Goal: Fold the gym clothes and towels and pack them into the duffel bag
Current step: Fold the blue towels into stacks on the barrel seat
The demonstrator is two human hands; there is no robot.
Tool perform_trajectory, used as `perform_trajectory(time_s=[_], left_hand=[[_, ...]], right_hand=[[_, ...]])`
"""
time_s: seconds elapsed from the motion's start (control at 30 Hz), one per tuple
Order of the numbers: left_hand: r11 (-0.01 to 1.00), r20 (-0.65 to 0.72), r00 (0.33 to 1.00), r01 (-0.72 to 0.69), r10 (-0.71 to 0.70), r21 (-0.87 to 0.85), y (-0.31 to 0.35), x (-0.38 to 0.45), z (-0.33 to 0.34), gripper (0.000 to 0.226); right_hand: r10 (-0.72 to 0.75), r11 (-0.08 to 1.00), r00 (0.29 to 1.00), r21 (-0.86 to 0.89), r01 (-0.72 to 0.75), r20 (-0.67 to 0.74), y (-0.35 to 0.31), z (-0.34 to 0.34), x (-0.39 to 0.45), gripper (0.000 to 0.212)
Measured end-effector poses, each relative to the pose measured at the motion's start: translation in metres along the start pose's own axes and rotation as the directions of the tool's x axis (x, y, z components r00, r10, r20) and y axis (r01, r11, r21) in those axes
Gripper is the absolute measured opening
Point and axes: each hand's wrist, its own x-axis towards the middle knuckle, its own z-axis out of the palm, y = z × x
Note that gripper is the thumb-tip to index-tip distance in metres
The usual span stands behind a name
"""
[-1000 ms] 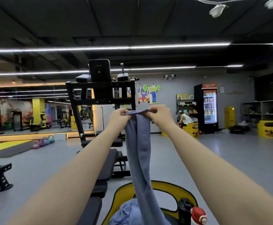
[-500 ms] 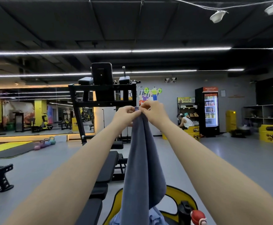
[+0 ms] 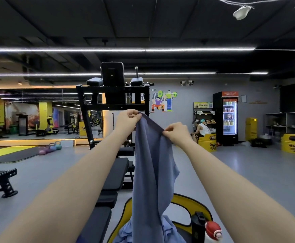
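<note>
1. Hands were raised at arm's length. The left hand [image 3: 128,120] pinched one top corner of the towel [image 3: 152,172]; the right hand [image 3: 176,133], set lower and well apart from the left, pinched the top edge further along. Both hands were curled tight on the cloth.
2. Towel, blue-grey, hung in a long drape from the two pinches, its lower end reaching the crumpled blue clothes [image 3: 125,233] at the bottom of the view. These lay against a yellow, black-edged rim [image 3: 192,201], probably the bag, though too little showed to be sure.
3. Risk, grip: each hold was a fingertip pinch on an edge, so a sharp shake or tug could probably pull a corner free and drop the towel.
4. Risk, fold: the top edge sloped, so a fold made from this hold would likely come out skewed.
5. Risk, snag: the hanging end could drag the clothes below or catch the black bottle [image 3: 197,225] and the red-and-white object [image 3: 213,229] beside it.
6. Writing: the fridge [image 3: 230,118] header, the snack-rack sign and the yellow bins carried print too small to read. A wall mural [image 3: 163,100] showed cartoon weightlifters.
</note>
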Motion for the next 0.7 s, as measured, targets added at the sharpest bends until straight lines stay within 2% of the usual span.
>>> perform_trajectory(time_s=[0.07, 0.33, 0.43, 0.53, 0.6, 0.7], left_hand=[[1.000, -0.012, 1.000, 0.012, -0.012, -0.019, -0.003, -0.001, -0.005, 0.015], [0.981, -0.158, 0.987, 0.062, -0.033, 0.182, -0.028, 0.000, -0.029, 0.014], [0.968, -0.207, 0.977, 0.102, -0.053, 0.231, -0.036, 0.001, -0.039, 0.013], [0.955, -0.211, 0.974, 0.140, -0.085, 0.260, -0.044, 0.000, -0.042, 0.019], [0.955, -0.227, 0.969, 0.157, -0.099, 0.253, -0.048, -0.002, -0.042, 0.019], [0.947, -0.247, 0.962, 0.185, -0.120, 0.261, -0.053, -0.003, -0.041, 0.020]], right_hand=[[0.058, 0.998, 0.998, -0.024, -0.058, -0.012, 0.012, -0.001, 0.000, 0.020], [0.140, 0.982, 0.982, -0.111, -0.154, -0.124, 0.041, -0.009, 0.004, 0.019], [0.130, 0.971, 0.980, -0.183, -0.157, -0.151, 0.047, -0.014, 0.002, 0.021], [0.108, 0.952, 0.987, -0.273, -0.137, -0.121, 0.048, -0.016, -0.001, 0.022], [0.078, 0.956, 0.990, -0.272, -0.108, -0.118, 0.048, -0.014, -0.002, 0.020], [0.025, 0.970, 0.981, -0.234, -0.070, -0.192, 0.048, -0.014, -0.003, 0.021]])
